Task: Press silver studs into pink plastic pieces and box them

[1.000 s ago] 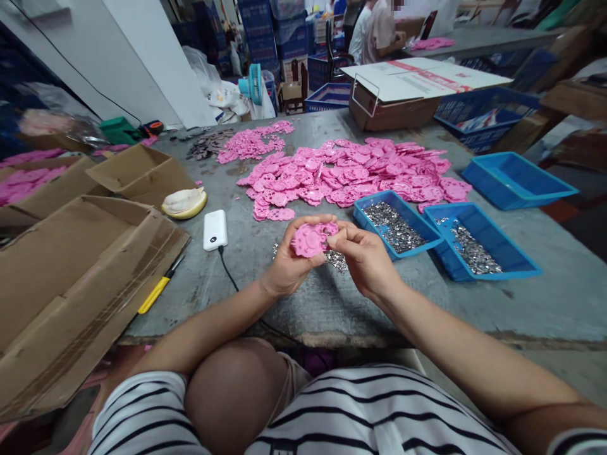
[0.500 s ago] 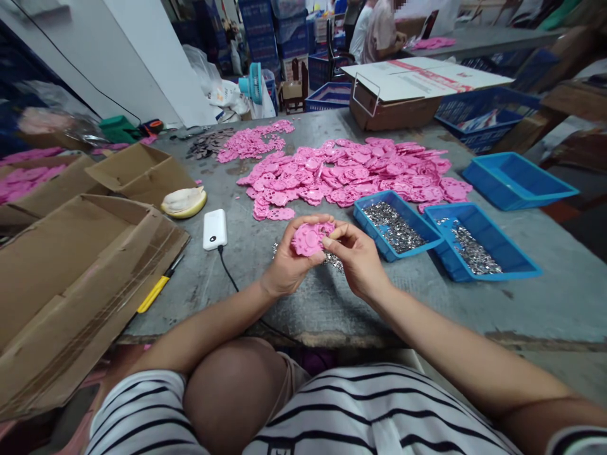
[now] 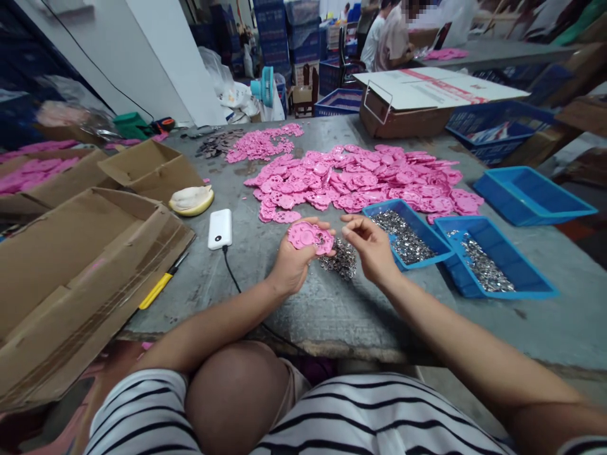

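My left hand [image 3: 290, 268] grips a flat pink plastic piece [image 3: 308, 236] with a scalloped edge, a round raised ring and small holes. Just right of it, apart from the piece, is my right hand [image 3: 374, 248]. Its thumb and forefinger are pinched together; whatever they hold, if anything, is too small to make out. Beneath and between the hands lies a small heap of shiny metal bits [image 3: 342, 259] on the table. Beyond them spreads a big pile of similar pink pieces [image 3: 360, 177].
Two blue trays of metal bits, the nearer one [image 3: 448, 254] and another beside it, stand at right with a third blue tray [image 3: 526, 218]. At left are cardboard boxes [image 3: 90, 278], a yellow cutter [image 3: 156, 291], a white power bank [image 3: 220, 229] and a fruit peel [image 3: 192, 201].
My right hand has come away from the pink piece, moving to the right. My left hand still holds the piece, now tilted flatter. The metal heap shows more fully.
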Tool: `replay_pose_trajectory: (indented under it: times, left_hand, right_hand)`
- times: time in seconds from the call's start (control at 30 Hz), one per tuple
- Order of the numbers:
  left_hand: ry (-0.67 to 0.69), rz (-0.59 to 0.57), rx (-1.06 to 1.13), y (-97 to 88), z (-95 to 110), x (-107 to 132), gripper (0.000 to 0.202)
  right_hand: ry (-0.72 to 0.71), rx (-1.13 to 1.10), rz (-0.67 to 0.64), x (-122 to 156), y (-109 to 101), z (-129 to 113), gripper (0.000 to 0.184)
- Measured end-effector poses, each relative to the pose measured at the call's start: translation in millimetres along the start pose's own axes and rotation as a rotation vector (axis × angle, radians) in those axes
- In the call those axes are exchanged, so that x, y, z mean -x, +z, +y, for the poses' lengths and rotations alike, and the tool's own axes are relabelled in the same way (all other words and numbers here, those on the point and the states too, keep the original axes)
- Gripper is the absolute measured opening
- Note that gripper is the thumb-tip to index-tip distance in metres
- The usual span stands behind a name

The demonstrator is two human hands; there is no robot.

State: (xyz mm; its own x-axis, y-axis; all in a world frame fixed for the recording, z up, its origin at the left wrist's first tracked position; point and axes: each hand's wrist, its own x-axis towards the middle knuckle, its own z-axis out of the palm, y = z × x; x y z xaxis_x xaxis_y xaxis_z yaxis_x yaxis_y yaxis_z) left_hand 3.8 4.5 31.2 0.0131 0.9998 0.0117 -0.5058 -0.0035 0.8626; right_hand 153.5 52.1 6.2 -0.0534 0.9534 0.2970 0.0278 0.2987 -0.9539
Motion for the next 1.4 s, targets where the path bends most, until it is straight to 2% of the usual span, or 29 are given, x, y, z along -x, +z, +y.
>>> replay_pose_trajectory:
  times: [0.07, 0.1, 0.17, 0.23, 0.37, 0.47, 0.57, 0.73, 0.87, 0.97, 1.03, 1.17, 1.23, 1.33, 1.4]
  left_hand:
    - [-0.023, 0.029, 0.007, -0.7, -0.2, -1.6, 0.05]
    - [-0.029, 0.04, 0.012, -0.8, -0.4, -2.2, 0.051]
    - [-0.041, 0.058, 0.023, -0.9, -1.4, -3.4, 0.055]
    - [-0.069, 0.081, 0.027, -1.1, -3.3, -4.6, 0.057]
    - [-0.177, 0.133, 0.018, -1.7, -7.5, -6.9, 0.054]
    - [-0.232, 0.13, 0.045, -1.6, -8.2, -7.6, 0.05]
    - [-0.241, 0.117, 0.092, -1.7, -7.1, -8.2, 0.049]
    - [-0.252, 0.141, 0.143, -3.7, -4.9, -11.0, 0.048]
    - [-0.3, 0.131, 0.183, -2.2, -2.5, -12.7, 0.026]
    - [-0.307, 0.109, 0.182, 0.5, 0.2, -12.2, 0.037]
    - [-0.305, 0.087, 0.176, 1.5, 1.8, -11.2, 0.043]
    - [-0.323, 0.019, 0.151, 0.2, 1.4, -8.7, 0.047]
    - [-0.324, -0.01, 0.138, -1.2, 0.8, -8.7, 0.048]
    - [-0.322, -0.014, 0.11, -3.1, 6.2, -13.1, 0.042]
    - [-0.317, -0.021, 0.085, -4.7, 18.1, -18.7, 0.034]
  right_hand:
    - [-0.025, 0.228, 0.036, -29.8, -8.4, 16.8, 0.006]
    - [-0.003, 0.418, 0.009, -45.3, -10.4, 24.0, 0.008]
    - [0.024, 0.825, -0.112, -72.8, -8.6, 34.7, 0.019]
    - [0.024, 1.032, -0.223, -92.3, 0.2, 40.6, 0.026]
    - [-0.019, 1.164, -0.347, -110.9, 25.6, 45.4, 0.035]
    - [-0.043, 1.272, -0.416, -116.3, 37.9, 47.9, 0.037]
    - [-0.062, 1.371, -0.492, -115.4, 39.3, 50.0, 0.035]
    - [-0.113, 1.483, -0.606, -101.4, 25.0, 45.3, 0.035]
    - [-0.1, 1.534, -0.668, -87.4, 10.3, 27.6, 0.031]
    - [-0.083, 1.547, -0.683, -76.8, -4.9, 7.0, 0.03]
    - [-0.098, 1.5, -0.624, -67.4, -20.1, -6.6, 0.031]
    - [-0.141, 1.188, -0.344, -33.3, -53.8, -21.1, 0.026]
    - [-0.147, 1.003, -0.288, -6.9, -62.7, -20.9, 0.022]
    - [-0.082, 0.756, -0.407, 36.5, -62.8, -13.8, 0.024]
    - [0.0, 0.658, -0.47, 60.9, -61.3, -6.3, 0.028]
